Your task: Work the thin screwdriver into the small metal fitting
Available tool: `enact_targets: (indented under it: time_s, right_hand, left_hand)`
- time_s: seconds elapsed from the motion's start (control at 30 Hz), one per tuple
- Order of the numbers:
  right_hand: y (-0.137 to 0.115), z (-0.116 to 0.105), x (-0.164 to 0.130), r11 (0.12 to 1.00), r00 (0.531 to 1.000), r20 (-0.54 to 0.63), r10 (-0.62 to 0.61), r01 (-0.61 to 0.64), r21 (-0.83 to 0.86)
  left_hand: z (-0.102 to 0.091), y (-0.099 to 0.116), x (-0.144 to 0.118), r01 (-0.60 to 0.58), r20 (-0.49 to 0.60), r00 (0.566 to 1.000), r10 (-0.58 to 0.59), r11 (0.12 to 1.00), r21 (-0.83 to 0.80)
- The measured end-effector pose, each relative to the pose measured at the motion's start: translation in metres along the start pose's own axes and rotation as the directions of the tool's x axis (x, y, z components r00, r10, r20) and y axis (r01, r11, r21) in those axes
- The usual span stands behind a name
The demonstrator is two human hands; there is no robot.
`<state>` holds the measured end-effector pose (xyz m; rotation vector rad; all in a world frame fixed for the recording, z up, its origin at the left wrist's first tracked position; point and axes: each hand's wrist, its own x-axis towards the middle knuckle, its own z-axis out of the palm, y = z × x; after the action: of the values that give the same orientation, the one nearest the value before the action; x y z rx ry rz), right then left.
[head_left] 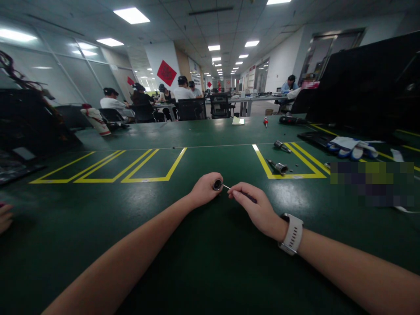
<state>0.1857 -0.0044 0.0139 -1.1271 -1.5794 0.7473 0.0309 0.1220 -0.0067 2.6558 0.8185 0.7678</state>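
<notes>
Centre of frame, just above the green desk (210,271): my left hand (204,189) has its grip closed round a small metal cylinder (217,184). My right hand (254,205) pinches a thin screwdriver (241,193), tip at the cylinder's open end; contents not visible.

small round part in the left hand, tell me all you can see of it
The small round part is a short dark cylinder with a silvery metal rim, its open end facing the camera. The left hand grips it just above the green table. A thin tool held by the right hand points its metal tip into it.
</notes>
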Motion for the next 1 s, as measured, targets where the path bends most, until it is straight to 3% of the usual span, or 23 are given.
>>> enact_targets:
  time_s: [0.23, 0.33, 0.47, 0.57, 0.63, 0.73, 0.83, 0.93, 1.0]
  right_hand:
    - [0.003, 0.002, 0.001, 0.995, 0.999, 0.032, -0.029, 0.032, -0.097]
    - [0.005, -0.001, 0.005, 0.99, 0.994, 0.02, 0.106, -0.108, 0.095]
    - [0.011, -0.006, 0.011, 0.841, 0.949, 0.024, 0.315, -0.291, 0.456]
    - [0.015, -0.007, 0.014, 0.745, 0.927, 0.068, 0.37, -0.339, 0.575]
    - [0.016, -0.007, 0.014, 0.73, 0.925, 0.079, 0.371, -0.343, 0.591]
    - [0.013, -0.006, 0.011, 0.818, 0.946, 0.036, 0.323, -0.298, 0.492]
    - [0.007, -0.003, 0.006, 0.965, 0.986, 0.017, 0.165, -0.165, 0.203]
    - [0.002, 0.001, 0.002, 0.999, 0.999, 0.047, 0.006, -0.005, -0.036]
    - [0.001, 0.002, 0.002, 0.999, 0.998, 0.062, 0.002, 0.0, -0.044]
  left_hand:
    - [-0.002, 0.005, 0.0, -0.049, 0.028, 0.998, 0.048, 0.997, 0.058]
    - [-0.002, 0.005, -0.001, -0.088, 0.041, 0.996, 0.085, 0.994, 0.063]
    - [-0.002, 0.004, -0.001, -0.093, 0.03, 0.995, 0.092, 0.994, 0.049]
    - [-0.001, 0.003, -0.001, -0.081, -0.003, 0.997, 0.081, 0.997, 0.014]
    - [-0.001, 0.002, -0.001, -0.066, -0.026, 0.998, 0.065, 0.998, -0.006]
    - [0.0, 0.001, 0.0, -0.047, -0.051, 0.998, 0.047, 0.999, -0.008]
    - [0.0, 0.001, 0.0, -0.04, -0.057, 0.998, 0.041, 0.999, 0.02]
    - [-0.001, 0.003, 0.0, -0.033, -0.059, 0.998, 0.037, 0.997, 0.07]
    - [-0.001, 0.004, 0.0, -0.043, -0.051, 0.998, 0.048, 0.995, 0.092]
